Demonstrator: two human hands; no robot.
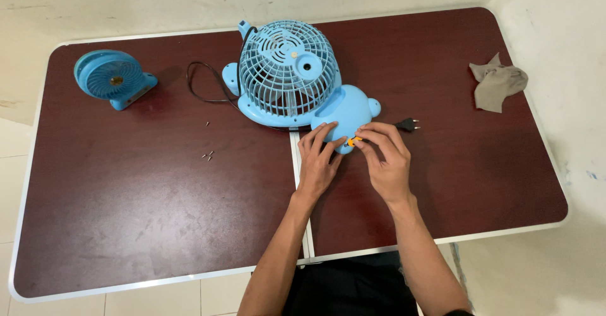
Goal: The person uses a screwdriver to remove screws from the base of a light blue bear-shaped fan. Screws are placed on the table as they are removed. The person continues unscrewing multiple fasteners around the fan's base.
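Both hands meet at the near end of the blue fan: left hand steadies its base, right hand pinches a small orange piece

Bare forearms, no sleeves — dark clothing below

Even, diffuse indoor light fills the head view; exposure is moderately bright, with no blown highlights. The dark red table shows a broad, soft sheen rather than sharp glare. Shadows are short and soft-edged: one lies beside the small blue fan, another under the large blue fan and beneath both hands. Focus is sharp throughout, without motion blur. Wide-angle distortion bows the table's edges near the frame borders.
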